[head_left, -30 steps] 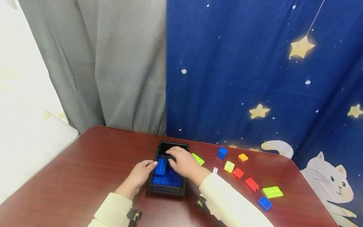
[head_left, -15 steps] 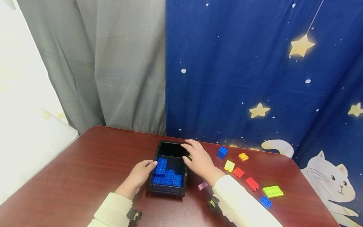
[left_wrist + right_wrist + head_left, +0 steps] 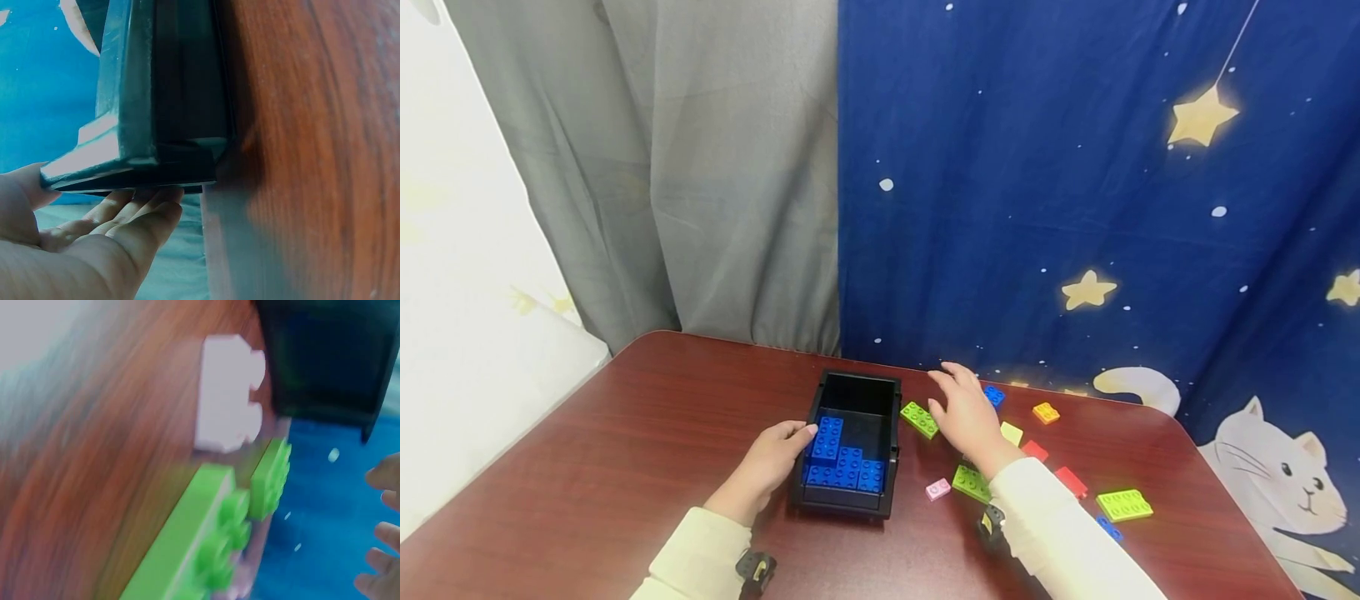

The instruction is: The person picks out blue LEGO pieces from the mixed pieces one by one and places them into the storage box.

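Observation:
A black bin (image 3: 842, 503) stands on the table, with several blue bricks (image 3: 828, 439) inside toward its near end. My left hand (image 3: 766, 465) holds the bin's left side, thumb over the rim; in the left wrist view its fingers bear on the outer wall (image 3: 131, 144). To the right of the bin, my right hand (image 3: 967, 419) is over the loose bricks, holding nothing, its fingers spread and slightly bent. Nearest to it are a green brick (image 3: 920, 419) on its left and a blue brick (image 3: 995, 396), partly hidden behind it. A pink brick (image 3: 937, 488) lies below.
Another green brick (image 3: 970, 482) sits partly under the right forearm. Farther right lie red bricks (image 3: 1070, 482), a yellow brick (image 3: 1011, 433), an orange brick (image 3: 1046, 412), a lime brick (image 3: 1123, 505) and a half-hidden blue brick (image 3: 1108, 527). Curtains (image 3: 925, 250) hang behind the table.
My right hand has come out of the bin and travelled right over the loose bricks, uncovering green and pink ones. My left hand keeps its hold on the bin.

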The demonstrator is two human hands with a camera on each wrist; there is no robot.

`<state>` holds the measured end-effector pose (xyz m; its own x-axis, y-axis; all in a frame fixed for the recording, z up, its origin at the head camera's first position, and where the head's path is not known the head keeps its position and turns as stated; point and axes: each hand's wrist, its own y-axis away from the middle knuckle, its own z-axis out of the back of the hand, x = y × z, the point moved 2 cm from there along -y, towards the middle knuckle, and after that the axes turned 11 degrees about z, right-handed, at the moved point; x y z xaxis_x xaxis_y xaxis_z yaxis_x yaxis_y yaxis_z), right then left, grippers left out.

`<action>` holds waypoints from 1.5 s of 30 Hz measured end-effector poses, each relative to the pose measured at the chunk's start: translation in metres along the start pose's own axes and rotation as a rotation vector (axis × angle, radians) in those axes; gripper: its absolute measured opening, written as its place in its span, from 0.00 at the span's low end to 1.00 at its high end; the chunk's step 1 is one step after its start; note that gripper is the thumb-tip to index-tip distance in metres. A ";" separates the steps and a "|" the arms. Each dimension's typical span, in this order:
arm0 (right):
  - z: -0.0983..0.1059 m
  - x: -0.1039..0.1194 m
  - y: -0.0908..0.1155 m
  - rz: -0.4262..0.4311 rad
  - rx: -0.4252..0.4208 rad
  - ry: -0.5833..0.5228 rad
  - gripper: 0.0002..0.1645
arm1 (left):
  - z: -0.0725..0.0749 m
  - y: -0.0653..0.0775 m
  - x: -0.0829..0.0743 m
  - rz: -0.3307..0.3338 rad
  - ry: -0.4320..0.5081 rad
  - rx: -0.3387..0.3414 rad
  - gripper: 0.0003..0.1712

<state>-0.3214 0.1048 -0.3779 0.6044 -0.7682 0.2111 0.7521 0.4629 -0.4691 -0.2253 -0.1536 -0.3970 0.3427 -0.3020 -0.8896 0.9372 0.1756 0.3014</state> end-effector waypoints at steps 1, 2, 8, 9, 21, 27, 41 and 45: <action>0.000 -0.004 0.000 -0.018 0.004 0.005 0.27 | 0.000 0.000 0.000 0.000 0.000 0.000 0.28; 0.000 -0.008 0.001 -0.036 0.012 0.016 0.27 | 0.000 0.000 0.000 0.002 0.001 -0.001 0.28; -0.004 -0.027 0.003 -0.119 0.060 0.052 0.28 | 0.000 0.001 0.000 0.009 -0.001 0.005 0.28; -0.004 -0.029 0.004 -0.122 0.062 0.060 0.28 | 0.000 0.001 0.000 0.008 -0.002 0.005 0.28; -0.001 -0.047 0.005 -0.235 0.131 0.118 0.30 | 0.000 0.000 0.000 0.002 -0.002 -0.002 0.28; 0.002 -0.052 0.006 -0.269 0.182 0.139 0.29 | -0.001 -0.001 0.002 0.001 0.001 -0.001 0.28; 0.002 -0.066 0.008 -0.277 0.207 0.174 0.25 | 0.000 -0.001 0.001 0.010 -0.003 0.003 0.29; 0.002 -0.069 0.010 -0.272 0.216 0.169 0.25 | -0.001 -0.001 0.002 0.011 -0.007 0.003 0.29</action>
<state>-0.3551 0.1630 -0.3947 0.3367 -0.9296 0.1497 0.9280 0.3007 -0.2200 -0.2259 -0.1538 -0.3993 0.3532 -0.3064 -0.8839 0.9336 0.1761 0.3120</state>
